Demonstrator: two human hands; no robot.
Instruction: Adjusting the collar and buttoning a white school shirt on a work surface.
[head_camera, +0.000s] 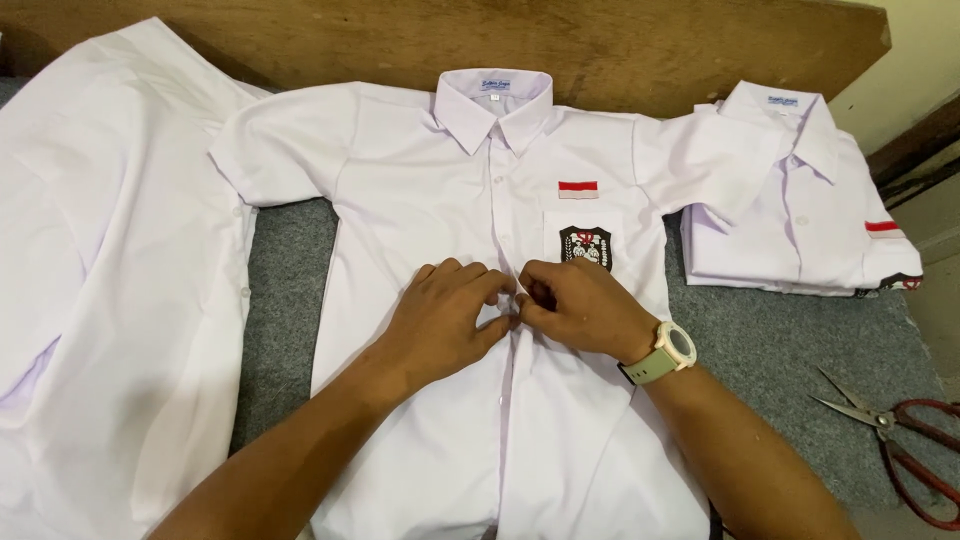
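Hands, left (445, 315) and right (580, 310), seemingly pinch the white shirt's (420, 190) placket below its red-white flag patch (578, 190) and black crest (585, 247).

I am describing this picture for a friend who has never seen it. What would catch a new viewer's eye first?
First, the white shirt spread flat in the middle on the grey mat, with the left hand and right hand pinching its front placket together. Next, the red-and-white patch and dark badge on its chest pocket. At the right lie a stack of folded shirts and red-handled scissors.
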